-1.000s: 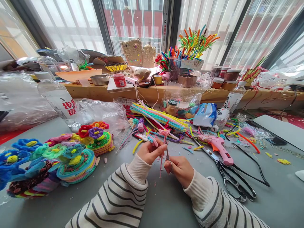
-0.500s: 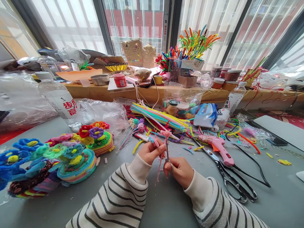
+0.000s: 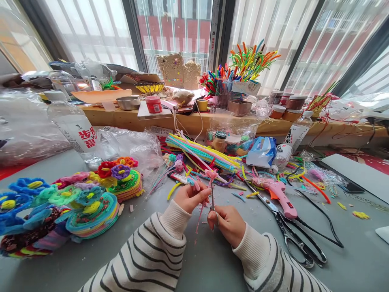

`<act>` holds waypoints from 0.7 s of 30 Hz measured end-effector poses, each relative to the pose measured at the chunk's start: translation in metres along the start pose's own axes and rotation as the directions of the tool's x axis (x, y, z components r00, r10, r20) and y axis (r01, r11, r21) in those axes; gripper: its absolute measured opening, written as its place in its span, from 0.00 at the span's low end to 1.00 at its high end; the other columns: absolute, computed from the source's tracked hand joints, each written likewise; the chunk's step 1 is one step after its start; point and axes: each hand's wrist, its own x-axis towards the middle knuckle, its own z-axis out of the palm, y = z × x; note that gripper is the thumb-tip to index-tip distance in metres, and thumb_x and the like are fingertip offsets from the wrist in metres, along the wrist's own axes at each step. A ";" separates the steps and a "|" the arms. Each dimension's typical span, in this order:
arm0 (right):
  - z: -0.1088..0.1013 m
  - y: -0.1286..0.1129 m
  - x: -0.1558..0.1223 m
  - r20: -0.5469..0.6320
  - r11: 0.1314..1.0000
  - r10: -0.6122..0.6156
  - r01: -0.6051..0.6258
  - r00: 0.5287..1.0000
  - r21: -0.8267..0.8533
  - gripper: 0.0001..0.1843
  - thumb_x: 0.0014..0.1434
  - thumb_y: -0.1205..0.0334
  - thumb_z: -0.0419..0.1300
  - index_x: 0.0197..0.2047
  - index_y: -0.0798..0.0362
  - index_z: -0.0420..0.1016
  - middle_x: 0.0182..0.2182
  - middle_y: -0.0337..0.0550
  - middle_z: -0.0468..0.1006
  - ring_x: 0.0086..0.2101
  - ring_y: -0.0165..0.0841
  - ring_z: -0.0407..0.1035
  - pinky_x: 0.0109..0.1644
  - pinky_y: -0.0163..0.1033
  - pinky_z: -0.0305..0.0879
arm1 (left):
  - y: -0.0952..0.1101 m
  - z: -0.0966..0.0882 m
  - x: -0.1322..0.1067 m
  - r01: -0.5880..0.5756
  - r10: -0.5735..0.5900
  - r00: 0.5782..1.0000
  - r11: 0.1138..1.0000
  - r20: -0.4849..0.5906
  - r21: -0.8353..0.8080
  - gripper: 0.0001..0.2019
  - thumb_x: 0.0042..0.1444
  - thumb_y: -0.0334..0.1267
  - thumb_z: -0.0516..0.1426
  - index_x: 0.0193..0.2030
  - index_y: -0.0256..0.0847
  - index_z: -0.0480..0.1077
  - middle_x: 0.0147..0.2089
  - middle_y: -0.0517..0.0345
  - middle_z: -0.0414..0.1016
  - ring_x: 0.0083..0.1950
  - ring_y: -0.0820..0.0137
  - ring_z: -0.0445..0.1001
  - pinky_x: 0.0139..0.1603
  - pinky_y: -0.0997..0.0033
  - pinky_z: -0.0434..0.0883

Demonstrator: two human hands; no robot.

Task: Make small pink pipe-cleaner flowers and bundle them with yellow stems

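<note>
Scissors (image 3: 212, 195) in right hand (image 3: 227, 222), pipe cleaners (image 3: 221, 74) upright in container (image 3: 223, 87), lidded jar (image 3: 219, 142)

Surface (image 3: 212, 271), centre: left hand (image 3: 190, 198), right hand (image 3: 228, 223); pipe-cleaner piece (image 3: 210, 174) and small scissors (image 3: 213, 198) between the 2.
Behind: pipe-cleaner bundle (image 3: 202, 152).
Left: flower pieces (image 3: 65, 196); 1 bottle (image 3: 71, 126) behind them.
Right: glue gun (image 3: 286, 201); large scissors (image 3: 281, 227) before it; packet (image 3: 261, 153) behind.
Ledge (image 3: 121, 117), rear: jars (image 3: 295, 102), right of pipe-cleaner bunch (image 3: 251, 61).
</note>
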 end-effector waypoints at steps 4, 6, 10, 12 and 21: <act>0.001 0.002 -0.001 0.049 0.998 -0.059 0.057 0.997 0.038 0.37 0.47 0.33 0.35 0.14 0.55 0.66 0.13 0.41 0.65 0.18 0.28 0.59 0.24 0.33 0.54 | -0.003 -0.001 0.003 0.023 -0.023 1.000 0.998 -0.009 -0.062 0.15 0.33 0.45 0.60 0.20 0.35 0.62 0.15 0.65 0.64 0.17 0.79 0.61 0.21 0.76 0.61; 0.001 0.002 -0.001 0.037 0.998 -0.060 0.059 0.997 0.036 0.37 0.48 0.34 0.35 0.14 0.55 0.66 0.14 0.41 0.66 0.18 0.28 0.59 0.24 0.33 0.54 | -0.003 -0.001 0.003 0.036 -0.036 0.999 0.997 -0.008 -0.071 0.16 0.32 0.45 0.61 0.19 0.36 0.62 0.15 0.65 0.64 0.17 0.79 0.61 0.21 0.76 0.61; -0.001 -0.002 -0.001 0.007 0.998 -0.040 0.039 0.999 0.042 0.36 0.47 0.34 0.36 0.13 0.56 0.65 0.12 0.40 0.65 0.17 0.26 0.58 0.23 0.32 0.54 | -0.002 -0.001 0.002 0.044 -0.045 0.999 0.996 -0.015 -0.081 0.16 0.32 0.45 0.61 0.19 0.36 0.62 0.14 0.65 0.64 0.18 0.79 0.61 0.22 0.76 0.61; -0.001 -0.003 -0.001 -0.009 0.999 -0.025 0.026 1.000 0.041 0.36 0.48 0.34 0.37 0.12 0.56 0.64 0.10 0.38 0.62 0.16 0.25 0.56 0.23 0.31 0.54 | -0.002 0.000 0.001 0.040 -0.041 0.999 0.996 -0.014 -0.078 0.15 0.32 0.45 0.61 0.19 0.36 0.62 0.14 0.65 0.64 0.17 0.79 0.61 0.21 0.76 0.60; -0.001 -0.004 0.001 -0.059 1.000 -0.008 0.010 0.998 0.026 0.34 0.47 0.34 0.40 0.08 0.55 0.59 0.09 0.37 0.60 0.15 0.24 0.55 0.23 0.31 0.55 | -0.001 0.000 0.001 0.041 -0.045 0.999 0.993 -0.027 -0.113 0.14 0.32 0.42 0.61 0.20 0.35 0.63 0.15 0.65 0.65 0.18 0.80 0.62 0.22 0.76 0.60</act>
